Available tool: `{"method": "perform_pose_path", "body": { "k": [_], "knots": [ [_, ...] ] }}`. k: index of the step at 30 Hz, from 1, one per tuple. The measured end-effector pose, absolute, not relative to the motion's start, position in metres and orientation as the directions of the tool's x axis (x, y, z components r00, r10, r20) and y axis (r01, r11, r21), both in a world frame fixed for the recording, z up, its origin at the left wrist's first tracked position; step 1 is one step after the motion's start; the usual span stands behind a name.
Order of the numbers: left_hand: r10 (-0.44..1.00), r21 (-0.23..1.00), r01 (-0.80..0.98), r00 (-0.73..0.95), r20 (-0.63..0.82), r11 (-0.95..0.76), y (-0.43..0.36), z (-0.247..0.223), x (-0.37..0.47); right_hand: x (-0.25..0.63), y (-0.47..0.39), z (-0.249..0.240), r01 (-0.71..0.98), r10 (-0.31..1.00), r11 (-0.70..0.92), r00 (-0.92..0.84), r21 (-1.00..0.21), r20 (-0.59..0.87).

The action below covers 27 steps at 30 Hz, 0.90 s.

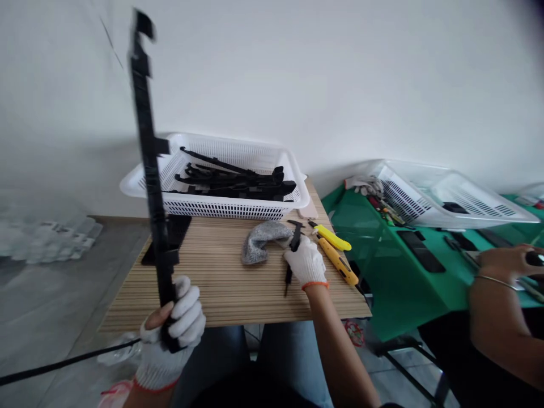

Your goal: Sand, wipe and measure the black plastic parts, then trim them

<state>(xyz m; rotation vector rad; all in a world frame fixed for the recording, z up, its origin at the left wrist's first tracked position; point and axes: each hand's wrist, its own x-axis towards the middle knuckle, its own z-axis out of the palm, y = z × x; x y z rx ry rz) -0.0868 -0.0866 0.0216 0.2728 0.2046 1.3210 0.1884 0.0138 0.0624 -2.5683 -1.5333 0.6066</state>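
My left hand, in a white glove with the thumb tip bare, grips the lower end of a long black plastic strip. The strip stands nearly upright and has a hooked top. On the striped wooden table, my right hand, also gloved, has its fingers closed around a black caliper. A grey cloth lies just left of the caliper. To the right of my right hand are a yellow cutter and a yellow-orange tool.
Behind the cloth, a white basket holds several black strips. A dark flat object lies at the table's left. On the right stands a green table with another white basket and a person's hand. A black cable runs at lower left.
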Motion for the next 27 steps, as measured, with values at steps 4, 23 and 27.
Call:
{"method": "perform_pose_path", "body": {
  "k": [4,23,27],
  "knots": [
    [0.950,0.462,-0.837,0.308,-0.046,0.293,-0.086,0.033,-0.070,0.186,0.016,0.065,0.794,0.838,-0.527,0.426,-0.304,-0.340],
    [0.935,0.795,-0.499,0.102,-0.341,0.344,-0.058,0.048,-0.036,0.299,0.045,0.085,0.890,0.903,-0.415,0.378,-0.190,-0.204],
    [0.940,0.794,-0.504,0.150,-0.306,0.339,-0.058,0.046,-0.038,0.327,0.062,0.078,0.918,0.916,-0.335,0.264,-0.213,-0.302]
  ]
}}
